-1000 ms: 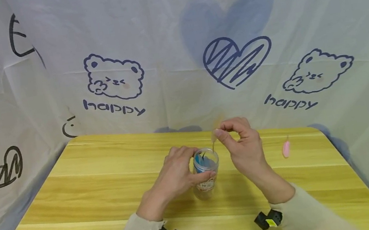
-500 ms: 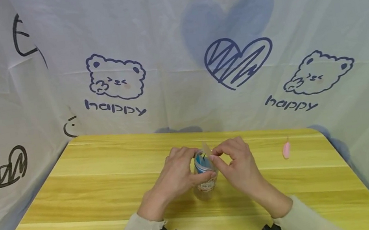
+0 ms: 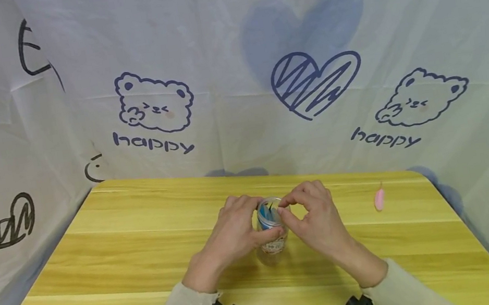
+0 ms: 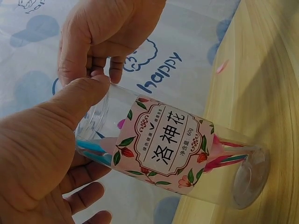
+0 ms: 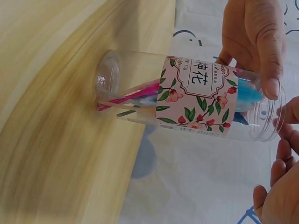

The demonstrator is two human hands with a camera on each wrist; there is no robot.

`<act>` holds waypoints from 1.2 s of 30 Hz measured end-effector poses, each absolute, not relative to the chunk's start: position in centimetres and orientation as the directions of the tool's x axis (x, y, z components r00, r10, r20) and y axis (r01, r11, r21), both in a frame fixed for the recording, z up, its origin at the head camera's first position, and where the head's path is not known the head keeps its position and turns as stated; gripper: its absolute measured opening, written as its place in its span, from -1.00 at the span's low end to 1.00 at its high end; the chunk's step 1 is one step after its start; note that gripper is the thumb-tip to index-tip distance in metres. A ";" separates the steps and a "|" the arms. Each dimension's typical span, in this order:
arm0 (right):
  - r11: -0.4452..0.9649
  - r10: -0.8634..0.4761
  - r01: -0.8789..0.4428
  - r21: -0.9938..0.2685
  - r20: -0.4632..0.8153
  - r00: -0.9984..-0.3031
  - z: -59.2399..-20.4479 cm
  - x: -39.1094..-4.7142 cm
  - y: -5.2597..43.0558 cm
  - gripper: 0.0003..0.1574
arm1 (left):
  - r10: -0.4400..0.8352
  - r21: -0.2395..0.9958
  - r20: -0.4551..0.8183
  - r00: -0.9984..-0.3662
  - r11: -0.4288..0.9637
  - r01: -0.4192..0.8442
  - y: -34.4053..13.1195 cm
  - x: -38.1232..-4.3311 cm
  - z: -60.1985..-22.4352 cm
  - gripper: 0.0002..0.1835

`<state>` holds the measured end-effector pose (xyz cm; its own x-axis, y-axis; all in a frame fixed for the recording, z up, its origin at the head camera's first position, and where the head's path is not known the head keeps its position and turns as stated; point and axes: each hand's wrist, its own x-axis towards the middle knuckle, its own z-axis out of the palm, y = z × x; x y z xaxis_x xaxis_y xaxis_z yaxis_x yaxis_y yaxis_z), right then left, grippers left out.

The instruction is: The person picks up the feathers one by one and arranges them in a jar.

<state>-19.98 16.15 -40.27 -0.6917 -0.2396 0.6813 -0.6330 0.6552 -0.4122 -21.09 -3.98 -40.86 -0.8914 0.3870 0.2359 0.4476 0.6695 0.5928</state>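
In the head view a clear plastic jar (image 3: 274,247) stands upright on the table, its top uncovered. My left hand (image 3: 233,236) grips it near the rim, thumb on the near side. A pink floral label (image 4: 163,144) wraps the jar in the left wrist view. Several feathers stand inside, among them a blue feather (image 5: 248,93) and a magenta feather (image 5: 140,93), quills down. My right hand (image 3: 318,220) is at the jar's mouth, thumb and forefinger brought together at the rim. I cannot tell whether these fingertips still pinch a feather.
A pink feather (image 3: 379,199) lies on the wood-grain table (image 3: 121,245), to the right of my right hand. Behind the table's far edge hangs a white cloth (image 3: 233,138) printed with bears and hearts.
My right hand has come left and down to the jar's mouth. The pale feather it pinched above the rim has gone down out of sight there. My left hand keeps its grip.
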 end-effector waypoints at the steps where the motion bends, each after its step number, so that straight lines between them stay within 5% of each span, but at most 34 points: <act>1: 0.654 -0.241 -0.635 -0.412 0.682 -0.691 -40.3 -20.0 16.2 -0.92 | 0.387 0.594 0.235 -0.892 0.669 0.447 -4.0 -21.1 -40.9 -0.26; 11: 0.647 -0.196 -0.641 -0.412 0.723 -0.663 -40.1 -20.2 17.9 -0.91 | 0.383 0.607 0.230 -0.895 0.662 0.439 -3.9 -21.1 -41.0 -0.24; 16: 0.709 -0.227 -0.657 -0.256 0.799 -0.556 -40.7 -21.0 20.2 -0.97 | 0.374 0.610 0.220 -0.901 0.667 0.427 -4.0 -21.1 -41.1 -0.21; 19: 0.761 -0.263 -0.630 -0.151 0.817 -0.513 -41.4 -21.5 21.7 -0.83 | 0.370 0.612 0.221 -0.902 0.668 0.424 -4.0 -21.0 -41.1 -0.20; 27: 0.832 -0.367 -0.555 0.019 0.768 -0.524 -43.0 -22.4 25.3 -0.66 | 0.365 0.612 0.225 -0.904 0.668 0.422 -4.0 -21.0 -40.9 -0.20; 36: 0.869 -0.399 -0.491 0.069 0.686 -0.609 -45.7 -23.4 29.8 -0.59 | 0.373 0.627 0.208 -0.904 0.658 0.416 -4.1 -20.7 -40.7 -0.20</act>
<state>-23.37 29.83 -45.73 -0.6090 -0.3987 0.6857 -0.4908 0.8685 0.0691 -20.74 -4.10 -40.71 -0.9040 0.3735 0.2080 0.4163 0.6585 0.6270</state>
